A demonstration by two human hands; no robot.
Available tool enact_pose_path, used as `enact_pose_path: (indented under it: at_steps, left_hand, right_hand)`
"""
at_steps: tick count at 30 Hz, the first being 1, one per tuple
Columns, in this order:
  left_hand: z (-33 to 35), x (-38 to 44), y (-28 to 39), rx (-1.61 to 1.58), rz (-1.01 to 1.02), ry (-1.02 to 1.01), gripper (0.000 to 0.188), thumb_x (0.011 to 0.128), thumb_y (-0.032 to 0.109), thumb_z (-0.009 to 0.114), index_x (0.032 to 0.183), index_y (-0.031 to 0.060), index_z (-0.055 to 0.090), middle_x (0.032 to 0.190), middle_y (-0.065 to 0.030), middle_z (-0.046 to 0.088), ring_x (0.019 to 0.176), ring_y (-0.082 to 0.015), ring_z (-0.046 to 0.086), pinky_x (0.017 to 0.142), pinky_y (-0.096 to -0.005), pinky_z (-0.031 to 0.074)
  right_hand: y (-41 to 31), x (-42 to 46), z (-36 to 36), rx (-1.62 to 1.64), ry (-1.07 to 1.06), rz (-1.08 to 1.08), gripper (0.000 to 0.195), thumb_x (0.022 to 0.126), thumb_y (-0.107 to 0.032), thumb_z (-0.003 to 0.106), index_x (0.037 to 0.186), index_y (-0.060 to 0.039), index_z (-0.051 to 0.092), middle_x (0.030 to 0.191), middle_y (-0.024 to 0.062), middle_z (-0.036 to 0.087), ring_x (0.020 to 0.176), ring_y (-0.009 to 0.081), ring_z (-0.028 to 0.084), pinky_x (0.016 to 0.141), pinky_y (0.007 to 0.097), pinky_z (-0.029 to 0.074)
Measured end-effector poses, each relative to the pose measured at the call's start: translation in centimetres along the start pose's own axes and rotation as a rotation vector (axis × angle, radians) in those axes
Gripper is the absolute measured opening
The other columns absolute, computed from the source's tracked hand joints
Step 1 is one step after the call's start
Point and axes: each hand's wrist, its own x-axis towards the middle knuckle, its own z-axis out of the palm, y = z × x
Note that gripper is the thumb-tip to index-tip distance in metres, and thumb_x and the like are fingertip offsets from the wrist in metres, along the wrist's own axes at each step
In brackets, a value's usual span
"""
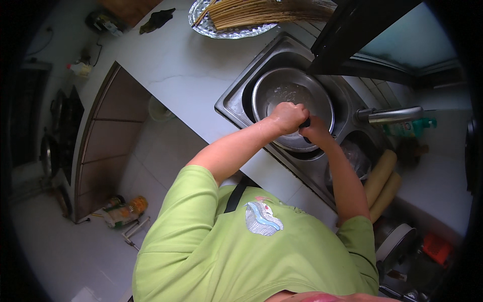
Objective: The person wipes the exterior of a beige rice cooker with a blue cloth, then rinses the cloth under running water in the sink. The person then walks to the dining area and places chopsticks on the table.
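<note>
My left hand (289, 117) is closed in a fist over a round stainless-steel basin (256, 99), its fingers curled by a small dark object (307, 140). My right hand (317, 132) meets it from the right, also gripping that object. Most of the object is hidden by my fingers, so its kind cannot be told. The basin sits in the larger bowl of a steel double sink (234, 101). Shallow water (288, 92) with some bubbles shows on its bottom. My left wrist looks wet.
A metal faucet (396, 115) reaches in from the right. A silvery plate (241, 36) holding a stick brush (249, 14) stands on the counter (188, 68). A dark-framed window sash (339, 49) juts over the sink. Two long pale cylinders (381, 173) lie by my right arm. Clear plastic (353, 160) lies in the smaller bowl.
</note>
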Motion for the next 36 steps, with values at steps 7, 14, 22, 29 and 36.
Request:
enact_pose_path:
  at_steps: [7, 14, 22, 29, 36]
  left_hand:
    - [1.6, 0.1, 0.6, -0.304, -0.507, 0.013, 0.025, 0.067, 0.014, 0.066, 0.091, 0.0087, 0.069, 0.084, -0.0206, 0.066, 0.081, -0.0390, 0.065, 0.071, -0.0441, 0.052]
    - [0.4, 0.3, 1.0, -1.127, -0.848, -0.148, 0.026, 0.061, 0.000, 0.072, 0.086, 0.0014, 0.066, 0.078, -0.0071, 0.064, 0.069, -0.0175, 0.059, 0.062, -0.0295, 0.044]
    - [-2.5, -0.8, 0.7, -1.615, -0.841, 0.011, 0.063, 0.064, -0.010, 0.066, 0.122, 0.0050, 0.047, 0.109, -0.0134, 0.053, 0.086, -0.0213, 0.057, 0.072, -0.0270, 0.048]
    - [-5.5, -2.0, 2.9, -0.117, -0.036, 0.075, 0.093, 0.063, -0.005, 0.072, 0.143, 0.0195, 0.032, 0.149, -0.0164, 0.022, 0.136, -0.0392, 0.021, 0.113, -0.0462, 0.024]
    - [-8.5, 0.2, 1.9, 0.167, 0.441, 0.513, 0.031, 0.069, 0.003, 0.062, 0.099, 0.0107, 0.059, 0.094, -0.0099, 0.056, 0.091, -0.0329, 0.058, 0.083, -0.0407, 0.052]
  right_hand:
    - [2.3, 1.9, 0.9, -0.505, 0.332, -0.306, 0.033, 0.074, -0.024, 0.067, 0.104, -0.0141, 0.059, 0.096, 0.0122, 0.067, 0.090, 0.0351, 0.063, 0.074, 0.0473, 0.050]
    - [2.4, 2.2, -0.7, -0.724, 0.515, -0.669, 0.030, 0.076, -0.024, 0.067, 0.104, -0.0213, 0.057, 0.088, 0.0022, 0.064, 0.082, 0.0243, 0.067, 0.069, 0.0382, 0.055]
    - [1.7, 0.4, 1.9, -0.329, 0.566, -0.448, 0.048, 0.080, -0.017, 0.065, 0.127, -0.0268, 0.055, 0.105, 0.0034, 0.064, 0.083, 0.0265, 0.067, 0.071, 0.0378, 0.054]
    - [-0.9, -2.4, -1.4, 1.184, -0.011, 0.095, 0.032, 0.079, -0.017, 0.067, 0.108, -0.0082, 0.060, 0.077, 0.0089, 0.058, 0.043, 0.0150, 0.052, 0.033, 0.0243, 0.037]
    - [-3.0, -5.0, -4.0, 1.389, -0.544, -0.127, 0.021, 0.080, -0.020, 0.065, 0.089, -0.0043, 0.055, 0.071, 0.0102, 0.056, 0.041, 0.0126, 0.050, 0.031, 0.0196, 0.036]
